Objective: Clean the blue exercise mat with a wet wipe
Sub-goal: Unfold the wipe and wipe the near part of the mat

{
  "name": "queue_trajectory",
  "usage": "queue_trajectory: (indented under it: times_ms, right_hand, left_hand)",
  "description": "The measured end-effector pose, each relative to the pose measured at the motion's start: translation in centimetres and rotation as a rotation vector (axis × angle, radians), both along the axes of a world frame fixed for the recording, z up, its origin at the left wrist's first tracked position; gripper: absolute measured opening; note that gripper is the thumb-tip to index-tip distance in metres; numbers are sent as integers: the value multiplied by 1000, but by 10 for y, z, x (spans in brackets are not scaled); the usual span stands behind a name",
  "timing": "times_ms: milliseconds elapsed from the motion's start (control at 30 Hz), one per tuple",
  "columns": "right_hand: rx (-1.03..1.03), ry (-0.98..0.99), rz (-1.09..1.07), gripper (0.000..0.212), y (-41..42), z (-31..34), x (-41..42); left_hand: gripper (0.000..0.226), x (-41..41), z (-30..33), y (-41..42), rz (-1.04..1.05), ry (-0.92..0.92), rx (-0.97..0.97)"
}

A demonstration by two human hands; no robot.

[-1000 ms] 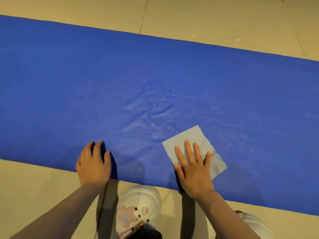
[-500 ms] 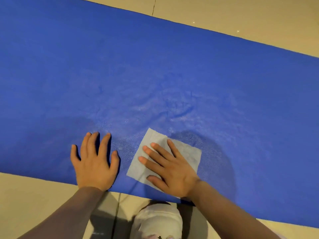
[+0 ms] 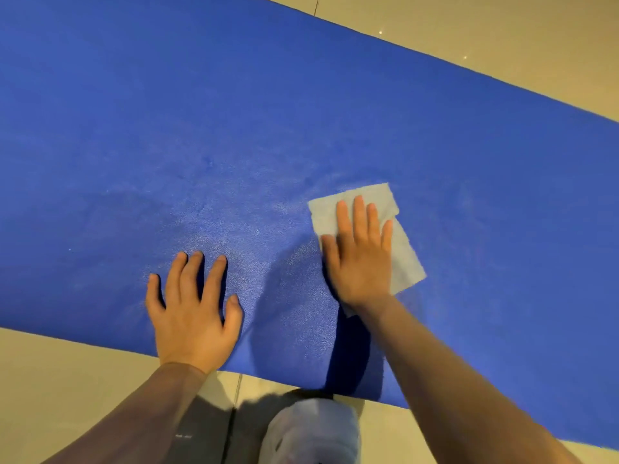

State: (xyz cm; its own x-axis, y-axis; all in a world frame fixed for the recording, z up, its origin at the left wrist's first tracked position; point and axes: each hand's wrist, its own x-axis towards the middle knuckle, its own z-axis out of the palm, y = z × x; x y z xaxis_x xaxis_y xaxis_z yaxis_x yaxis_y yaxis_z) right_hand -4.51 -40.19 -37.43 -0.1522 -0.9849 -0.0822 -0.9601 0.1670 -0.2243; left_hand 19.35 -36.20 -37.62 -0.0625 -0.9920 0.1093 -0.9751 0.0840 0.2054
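a: what's on the left, from where you stand?

b: the blue exercise mat (image 3: 301, 112) runs slantwise across the beige tiled floor (image 3: 502, 35), filling most of what i can see. the left hand (image 3: 192, 308) lies flat on it near the close edge, fingers straight and spread, thumb out to the side, holding nothing. its wrist crosses the mat's near edge.

a: and between the hands?

b: a pale, faintly glistening patch (image 3: 234, 229) on the mat's surface, with the arm's shadow falling beside it.

a: the wipe?

b: further right. the wet wipe (image 3: 378, 202), a light grey rectangle, lies spread on the mat. the right hand (image 3: 363, 256) presses down on it with fingers straight and close together, palm covering the wipe's nearer half. its far corners and right side stick out past the fingers.

a: so the hands are apart?

b: yes, well apart, both flat on the mat. down at the bottom a white shoe (image 3: 311, 433) sits on the floor just off the mat's edge.
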Motion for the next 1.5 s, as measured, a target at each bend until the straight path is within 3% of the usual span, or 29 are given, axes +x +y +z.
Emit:
queue_trajectory:
  times_ms: [167, 300, 500, 667, 767, 867, 933, 1067, 1167, 1300, 1500]
  right_hand:
    - [25, 4, 792, 55, 75, 0, 47]
    - [67, 83, 1041, 56, 97, 14, -31]
    - [167, 243, 945, 61, 143, 25, -117]
    - [58, 113, 826, 56, 123, 18, -49]
    - [19, 9, 883, 56, 88, 7, 6]
    - [34, 8, 874, 58, 41, 4, -7]
    - [49, 28, 624, 63, -6, 5, -48]
    - [268, 67, -123, 65, -82, 18, -122]
    - [295, 21, -329, 64, -96, 18, -112]
    - [141, 37, -90, 74, -54, 3, -38]
    - [107, -2, 476, 62, 43, 6, 12]
  left_hand:
    - [59, 2, 1, 1, -21, -1, 30]
    - [58, 2, 2, 1, -28, 11, 51]
    - [58, 1, 3, 1, -25, -5, 68]
    - [59, 1, 4, 1, -24, 14, 80]
    - [58, 1, 4, 2, -24, 15, 66]
    - [58, 1, 2, 2, -19, 26, 31]
    - [57, 1, 2, 0, -12, 22, 15]
    - [57, 0, 2, 1, -11, 0, 12]
    - [58, -1, 3, 0, -6, -6, 36]
    - [59, 0, 5, 0, -6, -2, 54]
    - [60, 1, 5, 0, -16, 11, 50]
